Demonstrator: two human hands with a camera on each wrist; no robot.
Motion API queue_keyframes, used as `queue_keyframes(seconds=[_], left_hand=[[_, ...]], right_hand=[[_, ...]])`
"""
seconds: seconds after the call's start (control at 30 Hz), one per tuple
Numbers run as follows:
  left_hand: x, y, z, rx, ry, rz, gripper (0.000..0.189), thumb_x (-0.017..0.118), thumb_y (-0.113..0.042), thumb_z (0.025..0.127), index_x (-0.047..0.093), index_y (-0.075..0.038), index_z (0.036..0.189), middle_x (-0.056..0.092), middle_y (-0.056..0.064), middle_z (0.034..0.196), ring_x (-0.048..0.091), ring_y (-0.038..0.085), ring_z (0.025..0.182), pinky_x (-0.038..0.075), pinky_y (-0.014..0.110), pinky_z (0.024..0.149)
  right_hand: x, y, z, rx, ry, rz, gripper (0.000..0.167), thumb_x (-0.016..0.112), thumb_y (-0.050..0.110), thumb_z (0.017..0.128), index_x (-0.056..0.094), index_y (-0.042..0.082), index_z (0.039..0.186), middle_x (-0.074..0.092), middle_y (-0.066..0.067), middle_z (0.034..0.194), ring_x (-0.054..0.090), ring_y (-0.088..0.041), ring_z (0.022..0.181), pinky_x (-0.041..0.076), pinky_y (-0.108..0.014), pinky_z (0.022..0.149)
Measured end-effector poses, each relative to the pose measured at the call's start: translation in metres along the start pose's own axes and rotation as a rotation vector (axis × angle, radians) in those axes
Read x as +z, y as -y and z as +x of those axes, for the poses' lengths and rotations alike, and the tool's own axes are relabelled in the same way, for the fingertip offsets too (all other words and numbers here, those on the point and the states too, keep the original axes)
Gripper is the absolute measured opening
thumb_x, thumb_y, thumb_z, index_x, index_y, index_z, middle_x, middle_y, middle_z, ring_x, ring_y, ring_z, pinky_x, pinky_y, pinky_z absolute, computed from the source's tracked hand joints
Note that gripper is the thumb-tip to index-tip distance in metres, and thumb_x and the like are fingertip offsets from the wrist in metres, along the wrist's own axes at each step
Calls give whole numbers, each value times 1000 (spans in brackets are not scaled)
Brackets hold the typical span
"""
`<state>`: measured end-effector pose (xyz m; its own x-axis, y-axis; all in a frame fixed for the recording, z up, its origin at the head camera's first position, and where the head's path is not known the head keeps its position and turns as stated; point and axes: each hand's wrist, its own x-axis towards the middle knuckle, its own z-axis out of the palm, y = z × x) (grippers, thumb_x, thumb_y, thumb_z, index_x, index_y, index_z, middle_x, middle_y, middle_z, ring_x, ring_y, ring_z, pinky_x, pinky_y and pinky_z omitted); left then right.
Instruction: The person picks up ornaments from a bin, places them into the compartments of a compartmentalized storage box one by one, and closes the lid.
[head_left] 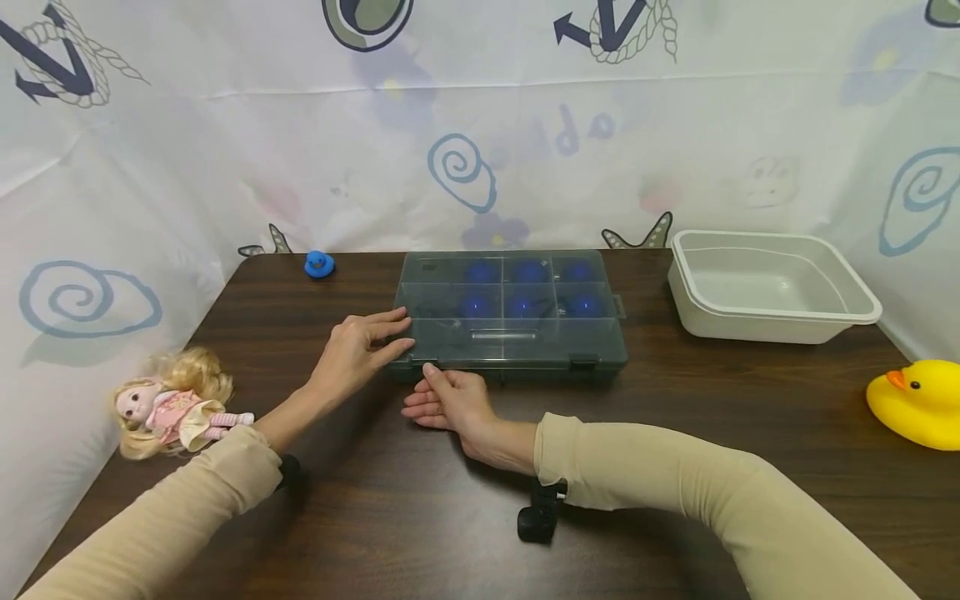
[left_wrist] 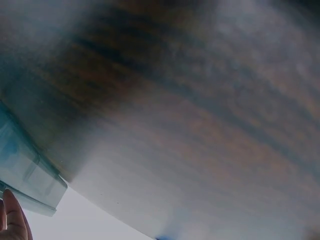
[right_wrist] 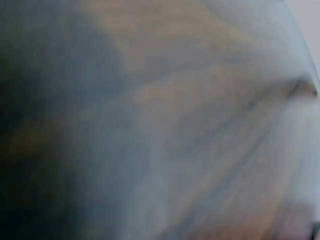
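Note:
A dark translucent compartment box [head_left: 525, 342] lies on the brown table with its lid down. Several blue round things [head_left: 528, 307] show through the lid in the back and middle compartments. My left hand [head_left: 352, 354] reaches to the box's left side, fingers fairly straight, fingertips at its edge near the front left corner. Just in front of the box is my right hand [head_left: 457, 408], palm turned up, its thumb tip at the front left latch and the other fingers below it. In the left wrist view, a fingertip [left_wrist: 15, 215] overlaps the box's corner [left_wrist: 40, 180].
A white plastic basin [head_left: 772, 325] stands at the back right, with a large yellow duck [head_left: 918, 404] at the right edge. A small blue duck [head_left: 319, 265] sits at the back left. The blond doll [head_left: 176, 408] lies beside my left forearm. Patterned cloth surrounds the table.

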<state>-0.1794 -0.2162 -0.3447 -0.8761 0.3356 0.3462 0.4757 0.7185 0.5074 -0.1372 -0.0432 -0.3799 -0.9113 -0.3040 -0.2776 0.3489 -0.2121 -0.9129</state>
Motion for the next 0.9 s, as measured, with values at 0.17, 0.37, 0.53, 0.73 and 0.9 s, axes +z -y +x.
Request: queue_keyframes(seconds=[0.17,0.37,0.53,0.73,0.9], left_hand=[[0,-1,0,6,-7,0,39,69,-18,86,63,0,120,58,15,129,60,14,59,39,21,42],[0,0,1,17,-10,-1,38,70,-19,86,63,0,119,58,14,128,65,22,66,39,21,42],[-2,-1,2,21,-9,6,38,70,-18,85,64,-1,118,58,14,128,67,30,83,39,21,42],[-4,-2,3,5,41,20,38,70,-20,86,64,-2,118,58,14,128,65,25,67,38,20,45],[-16,-6,9,-38,122,126,36,70,-25,86,68,-4,115,62,12,124,59,18,60,36,22,47]], right_hand=[[0,3,0,26,35,-48,41,48,32,99,61,-7,96,70,-15,80,68,-14,65,58,-32,66],[0,5,-1,45,57,-92,47,43,35,101,60,-8,97,70,-16,79,68,-16,64,58,-32,66],[0,5,1,42,73,-108,50,40,37,101,60,-8,99,70,-20,84,71,-22,71,58,-34,67],[-4,7,-1,72,117,-101,49,38,36,102,59,-8,103,69,-18,86,71,-24,76,58,-36,73],[-19,26,-11,36,257,-182,41,42,25,102,57,-11,110,69,-17,90,69,-17,77,57,-36,78]])
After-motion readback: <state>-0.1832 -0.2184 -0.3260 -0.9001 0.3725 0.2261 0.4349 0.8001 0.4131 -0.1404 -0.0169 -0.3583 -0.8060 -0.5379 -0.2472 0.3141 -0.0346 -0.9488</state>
